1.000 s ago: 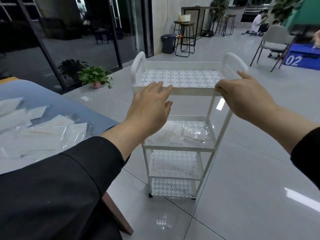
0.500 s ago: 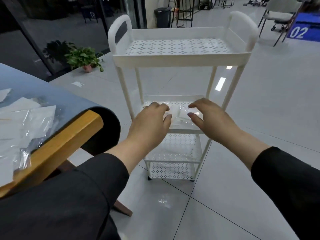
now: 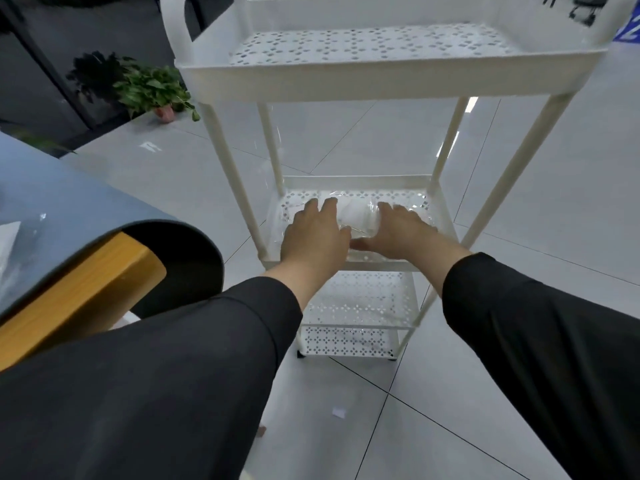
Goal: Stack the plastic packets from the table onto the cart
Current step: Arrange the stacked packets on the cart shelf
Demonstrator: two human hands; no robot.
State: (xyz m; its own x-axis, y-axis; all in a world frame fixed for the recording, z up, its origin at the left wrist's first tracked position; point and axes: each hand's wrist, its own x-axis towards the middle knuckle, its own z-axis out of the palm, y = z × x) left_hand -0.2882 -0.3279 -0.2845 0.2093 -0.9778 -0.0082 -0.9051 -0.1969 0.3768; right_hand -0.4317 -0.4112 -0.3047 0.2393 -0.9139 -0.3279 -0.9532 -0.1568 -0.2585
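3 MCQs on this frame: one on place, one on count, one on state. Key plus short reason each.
1. Where are the packets that both hands touch?
A. top shelf
B. second shelf down
C. floor

2. How many shelves does the cart show?
A. two
B. three
C. four

3. What is on the top shelf?
A. nothing
B. a stack of packets
C. a plant

Key:
1 B: the left hand and right hand lie on clear packets on the second shelf.
2 C: four perforated shelves are visible, one under another.
3 A: its perforated floor lies bare all over.
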